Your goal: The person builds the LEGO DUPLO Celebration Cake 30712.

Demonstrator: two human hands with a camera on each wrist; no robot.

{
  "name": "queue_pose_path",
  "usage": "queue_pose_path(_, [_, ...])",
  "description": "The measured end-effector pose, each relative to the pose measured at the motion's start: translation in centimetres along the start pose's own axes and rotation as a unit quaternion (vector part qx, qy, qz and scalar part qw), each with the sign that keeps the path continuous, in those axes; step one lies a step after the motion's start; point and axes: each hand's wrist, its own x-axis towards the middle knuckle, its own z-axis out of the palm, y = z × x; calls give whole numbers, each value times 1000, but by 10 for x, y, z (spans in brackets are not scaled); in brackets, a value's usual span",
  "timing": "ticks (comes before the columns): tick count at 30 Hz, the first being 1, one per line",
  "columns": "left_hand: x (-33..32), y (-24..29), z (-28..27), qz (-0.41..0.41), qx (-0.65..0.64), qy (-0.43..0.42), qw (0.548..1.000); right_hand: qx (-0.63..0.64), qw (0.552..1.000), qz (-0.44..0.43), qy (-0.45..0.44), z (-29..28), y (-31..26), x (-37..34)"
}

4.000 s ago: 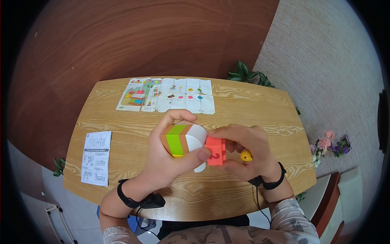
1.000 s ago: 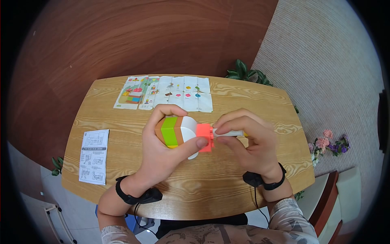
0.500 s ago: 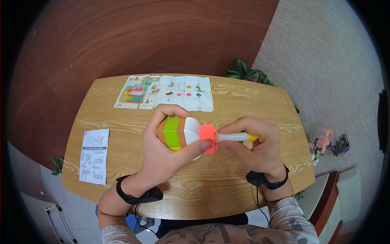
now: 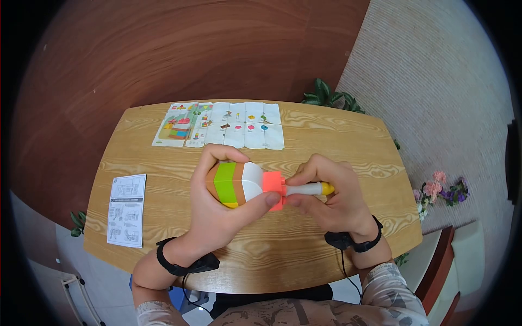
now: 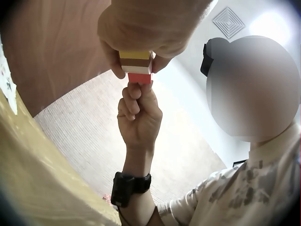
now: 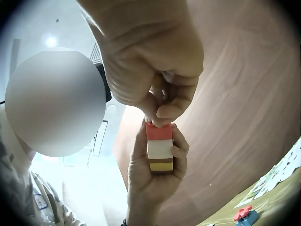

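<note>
My left hand [image 4: 213, 204] grips a stack of bricks on its side, with green [image 4: 224, 182], orange and yellow parts and a rounded white piece [image 4: 251, 180]. At the stack's right end is a red brick [image 4: 272, 181], the left thumb lying on it. My right hand [image 4: 340, 201] pinches a white candle-like stick [image 4: 307, 188] with a yellow tip [image 4: 327, 188]; its near end meets the red brick's studded side. In the right wrist view, the right fingertips touch the red brick [image 6: 159, 132] above a white layer [image 6: 160, 149] and a yellow one [image 6: 161, 166].
A folded picture sheet [image 4: 244, 126] lies at the table's back, and a black-and-white leaflet [image 4: 126, 211] at the left. The right wrist view shows a blue brick [image 6: 249, 218] with a red flower-shaped piece [image 6: 243, 213]. Plants and flowers [image 4: 433, 191] stand beyond the table.
The red brick has turned, so its number no longer shows. My right hand has moved from beside the brick to pinching the white stick against its studs; the stack has shifted slightly left.
</note>
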Motion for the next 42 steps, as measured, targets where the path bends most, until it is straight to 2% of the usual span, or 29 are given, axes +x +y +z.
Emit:
queue_pose_path(3, [-1, 1, -1, -10, 4, -13, 1000, -23, 999, -35, 2, -1, 1, 2])
queue_pose_path(6, [0, 0, -1, 19, 82, -47, 995, 69, 996, 61, 9, -1, -2, 0])
queue_pose_path(10, [-2, -2, 2, -71, 29, -113, 991, -6, 989, 132, -64, -16, -14, 3])
queue_pose_path(13, [5, -3, 1, -15, 167, -141, 976, -81, 985, 138, -62, -25, -15, 0])
queue_pose_path(16, [8, -2, 0, 95, 308, -113, 940, -178, 975, 122, -47, -28, -7, 0])
queue_pose_path(18, [8, -3, 1, 121, 317, -112, 934, -267, 958, 94, -38, -23, 8, 0])
queue_pose_path(21, [6, -8, 1, 151, 327, -119, 925, -409, 902, 95, -104, -8, 30, -3])
queue_pose_path(24, [4, -8, 4, 162, 328, -142, 920, -429, 883, 90, -169, 11, 53, -6])
queue_pose_path(27, [4, -5, 8, 173, 326, -168, 914, -420, 889, 69, -172, 15, 49, -3])
queue_pose_path(31, [2, -7, 12, 215, 322, -174, 905, -399, 905, 65, -135, 11, 44, -2])
queue_pose_path(36, [-9, -6, 8, 311, 344, -250, 850, -377, 923, 65, -46, -4, 9, -6])
queue_pose_path(37, [-11, -6, 9, 324, 349, -264, 839, -368, 924, 66, -84, -8, -1, -7])
queue_pose_path(39, [-13, -7, 8, 295, 333, -352, 824, -348, 922, 67, -158, -14, -15, -11])
queue_pose_path(40, [-14, -8, 8, 279, 324, -395, 813, -342, 915, 34, -213, -12, -14, -14])
queue_pose_path(42, [-16, 5, 14, 122, 306, -533, 779, -325, 890, -32, -318, 0, -13, -27])
